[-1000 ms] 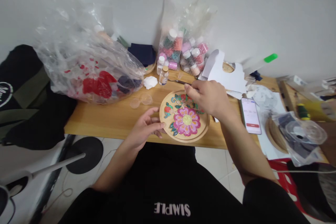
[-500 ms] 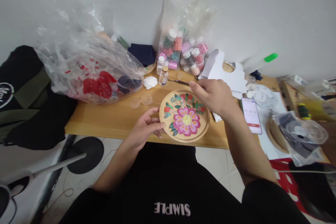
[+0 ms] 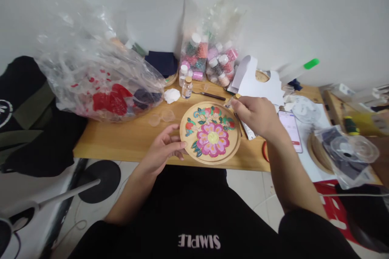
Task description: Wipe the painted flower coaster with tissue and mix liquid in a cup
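Observation:
My left hand grips the left rim of a round wooden plate, thumb on top and fingers beneath. A large pink flower with a pale yellow centre is painted on it, with red fruit and green leaves above. My right hand is closed beyond the plate's upper right edge, around what looks like a small bottle with a gold cap; the fingers hide most of it. A thin tool with a dark brown handle lies behind the plate. To its left stands a small corked-looking bottle beside crumpled white tissue.
At the left is a big clear plastic bag with red pieces inside. Bags of colored jars lean on the wall. White paper, a phone and a bagged item lie right. A lamp base is below.
My right hand has left the brown-handled tool, which now lies on the table, and has moved slightly right and down onto the small gold-capped item. My left hand keeps holding the plate.

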### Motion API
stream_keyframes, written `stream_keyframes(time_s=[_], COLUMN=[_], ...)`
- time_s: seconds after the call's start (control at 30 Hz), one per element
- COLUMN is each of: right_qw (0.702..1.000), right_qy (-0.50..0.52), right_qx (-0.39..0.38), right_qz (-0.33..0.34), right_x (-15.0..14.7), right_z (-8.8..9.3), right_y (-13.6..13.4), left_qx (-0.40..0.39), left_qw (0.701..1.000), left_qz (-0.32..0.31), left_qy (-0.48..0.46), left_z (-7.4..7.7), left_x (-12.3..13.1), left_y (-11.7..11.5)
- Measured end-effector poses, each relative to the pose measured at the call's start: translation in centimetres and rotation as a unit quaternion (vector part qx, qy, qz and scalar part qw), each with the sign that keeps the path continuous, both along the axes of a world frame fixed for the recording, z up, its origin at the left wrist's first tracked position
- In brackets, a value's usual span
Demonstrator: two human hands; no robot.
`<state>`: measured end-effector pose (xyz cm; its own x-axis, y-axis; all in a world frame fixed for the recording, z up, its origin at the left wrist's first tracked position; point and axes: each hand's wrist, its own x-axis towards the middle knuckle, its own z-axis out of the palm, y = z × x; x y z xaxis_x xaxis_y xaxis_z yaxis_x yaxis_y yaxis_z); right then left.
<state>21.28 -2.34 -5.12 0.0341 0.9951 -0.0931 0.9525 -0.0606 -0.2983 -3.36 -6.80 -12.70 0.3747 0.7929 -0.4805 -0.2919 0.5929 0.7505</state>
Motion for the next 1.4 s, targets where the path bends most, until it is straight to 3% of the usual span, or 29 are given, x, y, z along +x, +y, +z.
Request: stream_keyframes(time_s=[0.63, 0.9, 1.17, 1.4], right_qw=[0.999, 0.997, 1.000, 0.998], right_qy=[0.036, 0.059, 0.025, 0.060], right_qx=[0.035, 0.041, 0.014, 0.031], right_qz=[-0.003, 0.030, 0.013, -0.002], right_x=[-0.2, 1.0, 1.6, 1.7], right_z=[-0.3, -0.7, -1.1, -1.4], right_y=[0.4, -1.1, -2.3, -2.3], left_qx=[-0.001, -0.002, 0.006, -0.002], left_qw=[1.000, 1.000, 1.000, 1.000], left_qz=[0.004, 0.009, 0.015, 0.020], left_qy=[-0.006, -0.015, -0.019, -0.021], left_z=[-0.1, -0.1, -0.1, -0.1], left_x=[-0.1, -0.2, -0.3, -0.3], left_y=[-0.1, 0.0, 0.0, 0.0])
